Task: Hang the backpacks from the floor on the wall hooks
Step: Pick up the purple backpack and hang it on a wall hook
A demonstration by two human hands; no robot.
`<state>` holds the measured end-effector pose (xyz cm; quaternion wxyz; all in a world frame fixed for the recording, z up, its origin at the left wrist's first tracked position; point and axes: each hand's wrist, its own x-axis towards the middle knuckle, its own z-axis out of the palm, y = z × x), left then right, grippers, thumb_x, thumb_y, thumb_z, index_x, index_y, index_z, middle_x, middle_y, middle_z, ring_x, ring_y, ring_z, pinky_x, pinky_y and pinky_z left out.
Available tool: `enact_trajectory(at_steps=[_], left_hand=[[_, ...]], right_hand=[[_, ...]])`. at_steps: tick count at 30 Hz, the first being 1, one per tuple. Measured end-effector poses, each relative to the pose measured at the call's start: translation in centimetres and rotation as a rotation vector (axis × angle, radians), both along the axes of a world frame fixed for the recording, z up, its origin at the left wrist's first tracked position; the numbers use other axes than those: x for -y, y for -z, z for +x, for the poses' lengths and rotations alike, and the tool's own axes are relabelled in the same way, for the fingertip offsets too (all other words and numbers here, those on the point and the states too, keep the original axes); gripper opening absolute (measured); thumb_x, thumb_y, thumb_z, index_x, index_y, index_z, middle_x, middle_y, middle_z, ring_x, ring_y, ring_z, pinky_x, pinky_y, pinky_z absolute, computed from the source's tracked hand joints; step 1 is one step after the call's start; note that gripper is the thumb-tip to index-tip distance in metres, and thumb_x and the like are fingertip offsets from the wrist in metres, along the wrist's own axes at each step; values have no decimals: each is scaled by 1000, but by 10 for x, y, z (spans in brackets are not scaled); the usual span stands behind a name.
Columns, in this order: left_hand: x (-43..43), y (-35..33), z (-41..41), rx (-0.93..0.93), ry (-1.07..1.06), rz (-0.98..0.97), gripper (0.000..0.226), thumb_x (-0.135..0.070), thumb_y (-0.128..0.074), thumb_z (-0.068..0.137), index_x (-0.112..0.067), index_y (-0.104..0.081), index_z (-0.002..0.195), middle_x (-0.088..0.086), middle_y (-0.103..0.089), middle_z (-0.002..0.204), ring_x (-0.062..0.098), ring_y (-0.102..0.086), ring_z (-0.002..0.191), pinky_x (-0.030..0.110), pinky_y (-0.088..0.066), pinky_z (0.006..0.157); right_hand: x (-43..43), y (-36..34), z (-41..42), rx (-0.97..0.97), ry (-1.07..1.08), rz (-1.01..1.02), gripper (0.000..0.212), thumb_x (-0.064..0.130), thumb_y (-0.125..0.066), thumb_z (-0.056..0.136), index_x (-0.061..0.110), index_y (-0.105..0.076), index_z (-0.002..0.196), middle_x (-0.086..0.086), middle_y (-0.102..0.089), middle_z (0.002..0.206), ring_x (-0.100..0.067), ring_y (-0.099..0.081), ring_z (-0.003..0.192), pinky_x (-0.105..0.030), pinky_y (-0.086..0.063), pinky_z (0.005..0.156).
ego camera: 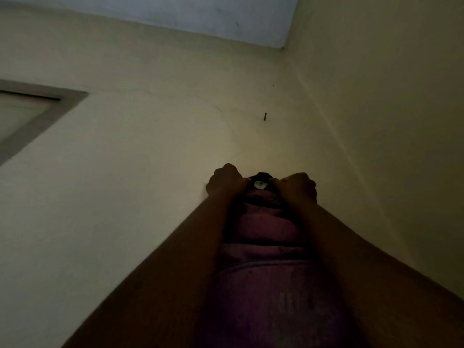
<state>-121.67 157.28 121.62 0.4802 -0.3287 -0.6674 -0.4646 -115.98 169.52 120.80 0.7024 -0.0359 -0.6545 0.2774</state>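
Left hand [225, 181]: fingers curled into a fist, gripping the left end of the black top handle [261, 177] of the backpack. Right hand [299, 187]: likewise curled, gripping the handle's right end; both forearms reach upward, side by side. Handle: stretched between the two fists, with a small pale tag [259, 184] just beneath its middle. Backpack [266, 270]: purple, soft-bodied, hanging from the handle between the forearms, held up against the cream wall [140, 151]; lighting dim, finer detail unclear. Wall hook [265, 116]: small dark peg in the wall, above the handle and apart from it. Door frame [47, 114]: grey, at the left edge. Second wall [391, 101]: meets the first in a corner on the right. Ceiling [213, 16]: pale blue-grey, at the top.
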Motion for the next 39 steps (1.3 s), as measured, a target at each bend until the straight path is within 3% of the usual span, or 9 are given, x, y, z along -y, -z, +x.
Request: enact_trajectory(at_steps=[5,7,9,19,22,26,33,36,39], left_hand=[[-3,19,-3,-15,-7,52,50,-52,-66,72,-9,-70,98,11,-68,103,28,-65,96,31,-50,77],[-3,29,-3,-52,-5,51,40,-46,-65,76,-11,-73,96,10,-70,99,27,-66,94,28,-45,70],[-3,40,-3,-87,-12,43,35,-42,-64,79,-13,-73,98,11,-72,102,27,-66,96,28,-44,72],[11,71,9,-125,42,-121,42,-34,-52,92,-8,-57,125,12,-62,126,24,-58,115,28,-42,96],[21,92,18,-95,95,-133,49,-36,-52,91,-13,-46,134,11,-56,131,24,-54,119,38,-42,104],[47,126,38,-8,225,-113,53,-39,-44,94,-13,-38,141,11,-46,142,23,-45,128,32,-34,106],[120,205,69,218,484,90,42,-37,-41,96,-19,-48,133,3,-51,138,11,-47,116,19,-31,94],[159,240,82,352,501,161,43,-36,-42,96,-15,-50,133,5,-51,139,18,-47,126,21,-31,98],[207,283,95,449,512,251,43,-36,-43,95,-13,-52,131,6,-52,138,22,-46,129,29,-33,105]], right_hand=[[-3,17,-3,39,17,44,44,39,-67,80,15,-50,47,-1,-49,52,-14,-45,46,-20,-28,41],[0,28,-3,27,14,86,35,37,-67,81,12,-64,57,-5,-61,61,-18,-54,54,-21,-34,44],[3,40,-2,-2,2,118,31,36,-66,82,6,-74,89,-13,-73,88,-25,-66,78,-22,-42,56],[28,73,28,118,-164,168,37,33,-39,97,18,-55,127,-7,-55,135,-23,-52,121,-20,-38,89],[44,89,49,133,-219,125,39,38,-40,96,20,-54,128,-7,-54,137,-23,-49,124,-26,-39,98],[71,120,75,170,-315,67,36,37,-40,96,23,-55,126,-3,-56,133,-20,-51,119,-22,-38,93],[134,196,113,163,-483,-34,39,32,-39,97,11,-55,127,-6,-56,131,-21,-50,124,-18,-32,97],[170,237,121,229,-570,-110,40,28,-41,97,6,-53,128,-2,-57,123,-14,-50,118,-12,-32,89],[212,280,116,308,-705,-172,38,30,-43,95,10,-53,125,2,-58,115,-9,-53,104,-21,-41,93]])
